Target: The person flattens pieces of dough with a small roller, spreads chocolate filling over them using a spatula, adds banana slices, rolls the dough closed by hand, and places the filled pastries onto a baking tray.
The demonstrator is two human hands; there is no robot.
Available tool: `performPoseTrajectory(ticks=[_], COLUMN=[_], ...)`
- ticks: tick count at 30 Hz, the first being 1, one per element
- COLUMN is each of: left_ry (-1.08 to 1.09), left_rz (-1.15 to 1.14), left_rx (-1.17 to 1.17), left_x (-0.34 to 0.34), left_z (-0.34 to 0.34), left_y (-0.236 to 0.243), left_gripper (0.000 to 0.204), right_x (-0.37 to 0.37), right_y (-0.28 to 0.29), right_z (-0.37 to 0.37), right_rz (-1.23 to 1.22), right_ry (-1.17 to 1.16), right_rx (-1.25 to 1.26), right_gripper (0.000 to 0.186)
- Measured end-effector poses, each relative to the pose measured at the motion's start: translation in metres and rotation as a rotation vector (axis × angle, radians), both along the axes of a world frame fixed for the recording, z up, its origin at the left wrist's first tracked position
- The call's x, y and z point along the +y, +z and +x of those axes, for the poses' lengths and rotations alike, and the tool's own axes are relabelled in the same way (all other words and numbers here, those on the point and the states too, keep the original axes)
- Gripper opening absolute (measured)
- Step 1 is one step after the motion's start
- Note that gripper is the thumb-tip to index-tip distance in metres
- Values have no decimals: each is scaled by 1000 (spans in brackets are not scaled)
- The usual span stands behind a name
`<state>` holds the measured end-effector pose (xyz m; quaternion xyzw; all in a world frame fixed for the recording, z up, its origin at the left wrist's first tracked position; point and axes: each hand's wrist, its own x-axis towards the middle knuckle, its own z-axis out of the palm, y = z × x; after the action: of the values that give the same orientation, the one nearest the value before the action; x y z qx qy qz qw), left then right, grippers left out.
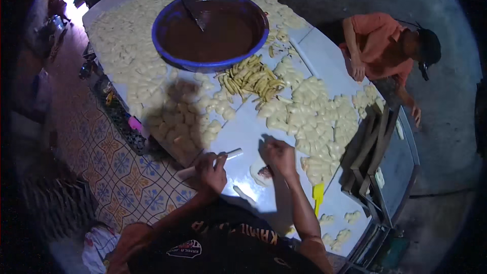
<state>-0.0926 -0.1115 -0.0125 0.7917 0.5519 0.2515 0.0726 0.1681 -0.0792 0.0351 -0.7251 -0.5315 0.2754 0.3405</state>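
My left hand (210,170) is closed on a white rolling rod (233,153) lying across the white worktop (241,200). My right hand (280,153) is closed just above a flattened dough round (259,171) with brown filling on it; what its fingers hold, if anything, is hidden. A narrow pale dough piece (245,193) lies below the round. Many soft pale dough pieces (312,116) cover much of the table around my hands. A pile of yellowish sliced strips (248,78) lies beyond them, beside a big blue basin (208,56) of brown paste with a dark-handled utensil in it.
A co-worker in orange (380,45) is at the table's right side, hands near its edge. Stacked metal trays (373,157) stand on the right, near a yellow scraper (318,195). At left are a patterned tile floor (116,157) and dark racks (48,205).
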Motion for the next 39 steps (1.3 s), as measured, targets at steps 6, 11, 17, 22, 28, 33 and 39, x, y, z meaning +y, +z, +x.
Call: performPoseTrajectory(ticks=[6,11,17,22,28,33,39], left_ry=[67,65,85,253,58,58,63], left_rz=[-30,-28,-46,-598,100,56,57], left_rx=[-43,-89,-82,-778,-17,-35,-72], left_x=[0,3,-8,-5,4,1,-2], left_z=[3,-4,0,7,2,1,-4], left_y=[0,-7,-6,-46,-13,-16,-17], left_gripper=[51,46,47,50,45,43,44], right_x=[156,181,187,186,188,204,214], right_y=[-14,-25,-37,-30,-29,-34,6], right_z=[-62,-93,-98,-82,-89,-100,-94], right_rz=[201,351,303,278,350,234,130], right_ry=[60,116,194,260,210,257,308], right_rx=[-155,-349,-361,-331,-390,-544,-287], right_gripper=[23,23,16,25,35,28,20])
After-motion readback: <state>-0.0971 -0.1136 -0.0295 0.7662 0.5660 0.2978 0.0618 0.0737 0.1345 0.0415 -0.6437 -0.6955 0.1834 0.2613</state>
